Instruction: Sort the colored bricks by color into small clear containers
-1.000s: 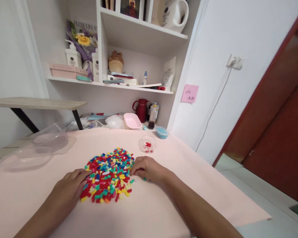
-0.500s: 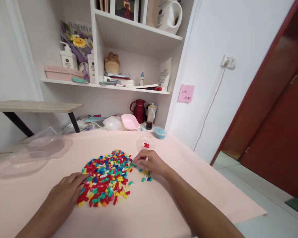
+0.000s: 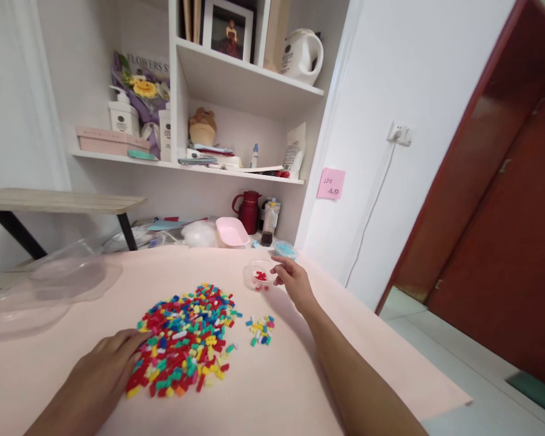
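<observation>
Pile of small coloured pieces (image 3: 181, 339): a broad, loose spread on the pink table cover (image 3: 272, 393), its near left edge at the left fingertips, its main part reaching away to their right
Small mixed cluster (image 3: 261, 333): apart from the pile, on the near side of the right fingers, mostly yellow, green, blue and white
Clear container (image 3: 248, 280): just beside the right fingertips, to their left, with a few red pieces (image 3: 260, 276) inside
How far along: only a few red pieces are in the clear container and the small mixed cluster lies separate; by far the most pieces, many of them red, are in the pile, so this looks like an early stage
Right hand (image 3: 297, 289): over the container's right side, index finger reaching out and somewhat apart from the thumb; whether a piece sits between them I cannot tell
Left hand (image 3: 97, 369): laid flat, fingers together, touching pieces at the pile's edge, not visibly clamped on any
Blue-filled tub (image 3: 285, 248): just beyond the right fingers
Pink tray (image 3: 233, 232): farther off, beyond the right fingers and to their left
Clear plastic trays (image 3: 68, 275): beyond the left fingers, to their left
</observation>
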The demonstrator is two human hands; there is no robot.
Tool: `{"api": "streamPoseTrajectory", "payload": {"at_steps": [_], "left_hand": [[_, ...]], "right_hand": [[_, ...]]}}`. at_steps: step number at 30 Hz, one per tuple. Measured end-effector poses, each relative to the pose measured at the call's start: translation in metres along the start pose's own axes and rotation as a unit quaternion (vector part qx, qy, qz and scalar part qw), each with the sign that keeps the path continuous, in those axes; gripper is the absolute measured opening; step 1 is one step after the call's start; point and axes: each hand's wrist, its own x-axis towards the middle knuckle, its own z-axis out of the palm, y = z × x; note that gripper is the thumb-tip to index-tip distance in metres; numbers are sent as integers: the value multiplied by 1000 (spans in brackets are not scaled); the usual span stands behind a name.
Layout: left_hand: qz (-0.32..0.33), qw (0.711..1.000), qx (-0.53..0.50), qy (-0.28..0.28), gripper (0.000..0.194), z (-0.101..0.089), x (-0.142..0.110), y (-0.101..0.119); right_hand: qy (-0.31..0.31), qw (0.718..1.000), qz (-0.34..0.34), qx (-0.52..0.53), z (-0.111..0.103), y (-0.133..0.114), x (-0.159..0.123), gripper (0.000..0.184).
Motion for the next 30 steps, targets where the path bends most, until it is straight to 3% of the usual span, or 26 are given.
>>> {"api": "streamPoseTrajectory", "payload": {"at_steps": [4, 9, 17, 22, 25, 30], "left_hand": [[-15, 999, 3, -29, 37, -17, 2, 18], [-30, 998, 10, -58, 38, -31, 4, 32], [-36, 996, 9, -78, 41, -29, 3, 32], [-36, 997, 9, -75, 42, -29, 4, 33], [-37, 997, 10, -73, 42, -31, 4, 34], [-34, 997, 12, -66, 40, -30, 4, 31]], "right_hand": [[-139, 990, -17, -20, 13, -12, -17, 25], [-334, 936, -82, -79, 36, -30, -42, 18], [-468, 866, -149, -91, 49, -36, -59, 32], [-483, 837, -208, -150, 61, -29, -65, 24], [-453, 844, -218, -186, 58, -26, -60, 12], [-420, 862, -177, -221, 39, -25, -48, 29]]}}
